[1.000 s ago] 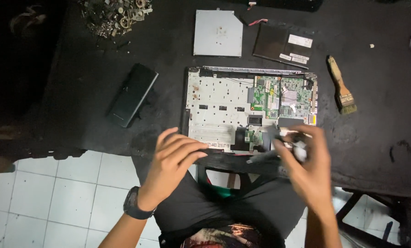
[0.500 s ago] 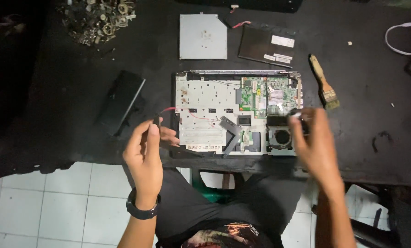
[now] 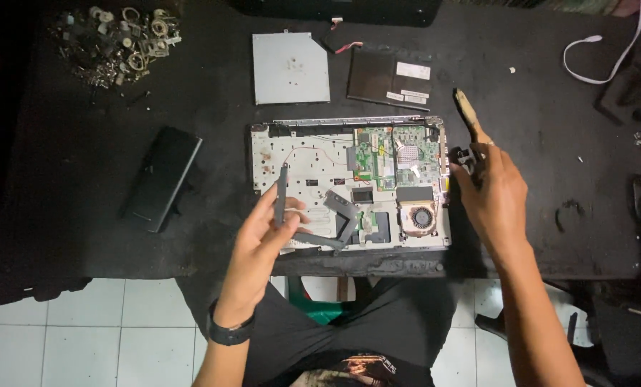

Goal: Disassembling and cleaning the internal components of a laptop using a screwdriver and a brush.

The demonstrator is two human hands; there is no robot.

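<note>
An opened laptop base (image 3: 313, 154) lies on the black table, its green circuit board and round fan (image 3: 421, 216) exposed. My left hand (image 3: 259, 244) is raised over the base's front left and pinches a long grey angled plastic part (image 3: 281, 192). The far end of that part still rests on the base. My right hand (image 3: 492, 193) is at the base's right edge, fingers curled around a small dark piece (image 3: 465, 156). It lies over the lower end of a wooden-handled brush (image 3: 468, 111).
Behind the base lie a silver optical drive (image 3: 290, 68) and a flat black module with white labels (image 3: 388, 77). A black battery pack (image 3: 163, 178) sits to the left. A pile of small metal parts (image 3: 120, 39) is at the back left, a white cable (image 3: 607, 57) at the back right.
My left hand has taken hold of the grey part and lifted it off the base. My right hand moved from the base's front right out to its right edge, by the brush.
</note>
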